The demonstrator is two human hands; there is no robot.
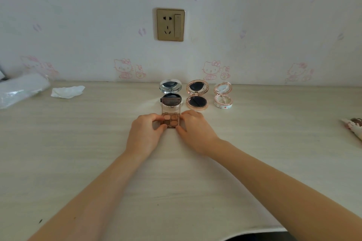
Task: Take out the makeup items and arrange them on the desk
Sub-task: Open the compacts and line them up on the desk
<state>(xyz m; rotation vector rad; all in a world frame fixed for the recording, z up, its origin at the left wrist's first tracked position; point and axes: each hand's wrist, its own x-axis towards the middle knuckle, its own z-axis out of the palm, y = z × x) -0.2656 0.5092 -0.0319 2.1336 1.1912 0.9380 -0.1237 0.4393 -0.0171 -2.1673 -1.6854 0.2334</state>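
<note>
A small brown eyeshadow palette (171, 119) with its clear lid raised sits on the desk at the centre. My left hand (146, 133) pinches its left side and my right hand (195, 131) pinches its right side. Behind it stand three open round compacts in a row near the wall: a silver one (170, 86), partly hidden by the palette lid, a rose-gold one (197, 94), and a small pink floral one (223, 95).
The pale wooden desk (98, 152) meets a wallpapered wall with a gold socket (170, 24). A crumpled white tissue (67, 91) and a clear plastic bag (21, 89) lie at the far left. A patterned pouch (353, 126) shows at the right edge.
</note>
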